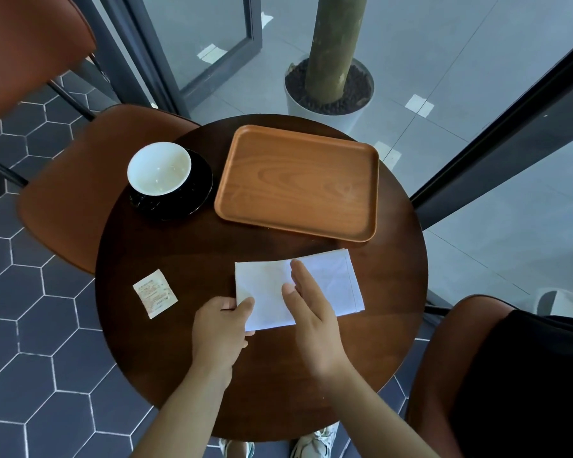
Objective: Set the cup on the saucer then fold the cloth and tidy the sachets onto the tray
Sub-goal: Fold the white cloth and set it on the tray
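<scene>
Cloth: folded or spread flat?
Folded: the cloth shows an overlapping layer; left hand pinches its corner, right hand, fingers straight, over it.

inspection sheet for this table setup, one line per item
surface: round dark wooden table
job's things: white cup sits on the black saucer; rectangular wooden tray holds nothing; white cloth lies folded near the front edge; one small paper sachet lies on the table left of the cloth, off the tray
clutter: nothing seen
grippers: left hand pinches the cloth's near left corner; right hand is over the cloth, fingers straight
cables: nothing seen
surroundings: brown chairs, white planter with a trunk, dark hexagonal floor tiles, glass doors
</scene>
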`<act>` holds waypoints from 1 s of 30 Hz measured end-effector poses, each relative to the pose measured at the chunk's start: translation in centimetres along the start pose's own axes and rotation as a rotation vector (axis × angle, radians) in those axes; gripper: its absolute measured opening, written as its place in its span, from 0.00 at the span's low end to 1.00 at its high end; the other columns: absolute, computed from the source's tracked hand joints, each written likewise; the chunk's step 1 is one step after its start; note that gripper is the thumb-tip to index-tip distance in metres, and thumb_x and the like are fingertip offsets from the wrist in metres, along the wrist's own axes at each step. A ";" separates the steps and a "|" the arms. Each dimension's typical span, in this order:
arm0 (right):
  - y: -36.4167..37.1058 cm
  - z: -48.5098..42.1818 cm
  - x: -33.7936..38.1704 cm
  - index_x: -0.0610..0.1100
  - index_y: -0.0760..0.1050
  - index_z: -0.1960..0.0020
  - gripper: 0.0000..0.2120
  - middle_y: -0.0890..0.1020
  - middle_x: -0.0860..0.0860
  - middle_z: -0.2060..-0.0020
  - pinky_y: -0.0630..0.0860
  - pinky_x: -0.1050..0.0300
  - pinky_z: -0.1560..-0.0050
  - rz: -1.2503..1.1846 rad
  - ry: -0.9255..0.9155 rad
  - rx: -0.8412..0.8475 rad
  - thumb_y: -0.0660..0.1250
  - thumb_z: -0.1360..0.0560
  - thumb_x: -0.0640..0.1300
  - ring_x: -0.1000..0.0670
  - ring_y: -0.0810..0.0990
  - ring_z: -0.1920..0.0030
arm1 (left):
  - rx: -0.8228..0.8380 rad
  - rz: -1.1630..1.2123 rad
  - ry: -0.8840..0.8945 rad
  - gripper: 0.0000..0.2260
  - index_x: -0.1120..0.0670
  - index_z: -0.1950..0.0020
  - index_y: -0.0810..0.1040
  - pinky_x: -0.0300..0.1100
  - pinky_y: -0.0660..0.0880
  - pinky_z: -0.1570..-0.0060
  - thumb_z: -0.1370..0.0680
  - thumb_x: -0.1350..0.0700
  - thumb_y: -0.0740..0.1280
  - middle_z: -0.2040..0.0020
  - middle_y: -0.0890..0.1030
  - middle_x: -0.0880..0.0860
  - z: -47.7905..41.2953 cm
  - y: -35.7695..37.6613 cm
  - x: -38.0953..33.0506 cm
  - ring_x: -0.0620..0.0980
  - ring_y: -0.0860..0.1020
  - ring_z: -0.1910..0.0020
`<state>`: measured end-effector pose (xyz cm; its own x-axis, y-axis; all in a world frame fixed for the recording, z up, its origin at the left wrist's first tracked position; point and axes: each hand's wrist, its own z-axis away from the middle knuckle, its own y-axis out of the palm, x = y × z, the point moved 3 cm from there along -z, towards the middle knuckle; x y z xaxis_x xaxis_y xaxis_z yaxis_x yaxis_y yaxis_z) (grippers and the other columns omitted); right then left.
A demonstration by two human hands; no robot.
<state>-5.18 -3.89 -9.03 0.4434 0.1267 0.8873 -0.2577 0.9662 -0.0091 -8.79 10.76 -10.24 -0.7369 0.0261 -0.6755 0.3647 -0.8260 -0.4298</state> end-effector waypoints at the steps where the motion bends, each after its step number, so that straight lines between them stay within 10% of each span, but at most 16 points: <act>1: -0.1 0.6 -0.5 0.61 0.62 0.24 0.31 0.69 0.76 0.34 0.65 0.70 0.35 -0.017 0.009 0.002 0.62 0.25 0.67 0.72 0.66 0.32 | 0.002 0.016 0.004 0.06 0.52 0.50 0.79 0.41 0.78 0.70 0.22 0.51 0.71 0.56 0.84 0.50 0.0 -0.1 0.1 0.49 0.85 0.64; 19: -2.2 3.0 -1.8 0.51 0.71 0.27 0.25 0.78 0.63 0.35 0.70 0.65 0.32 0.130 0.000 0.014 0.63 0.21 0.35 0.65 0.73 0.34 | -0.018 0.170 0.031 0.08 0.52 0.43 0.80 0.42 0.83 0.65 0.22 0.54 0.71 0.52 0.85 0.51 1.0 -0.1 0.0 0.50 0.84 0.54; 24: -5.6 2.4 -0.1 0.53 0.81 0.42 0.15 0.84 0.64 0.48 0.78 0.68 0.55 0.296 -0.191 -0.336 0.66 0.22 0.37 0.59 0.83 0.53 | -0.020 0.177 0.102 0.06 0.50 0.45 0.80 0.37 0.80 0.68 0.21 0.55 0.71 0.54 0.86 0.47 2.0 -0.2 -0.8 0.45 0.85 0.57; 30: -10.7 -0.7 -0.2 0.43 0.76 0.32 0.19 0.80 0.51 0.47 0.79 0.54 0.51 0.780 -0.059 -0.446 0.68 0.21 0.49 0.53 0.77 0.51 | -0.081 0.099 0.197 0.07 0.48 0.46 0.79 0.37 0.80 0.70 0.23 0.55 0.72 0.53 0.86 0.46 2.9 0.4 -1.8 0.43 0.85 0.57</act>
<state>-1.87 -14.10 -9.42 0.2339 0.7831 0.5762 -0.1046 0.6095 -0.7859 -8.99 8.73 -7.51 -0.5730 0.0631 -0.8171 0.4803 -0.7820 -0.3972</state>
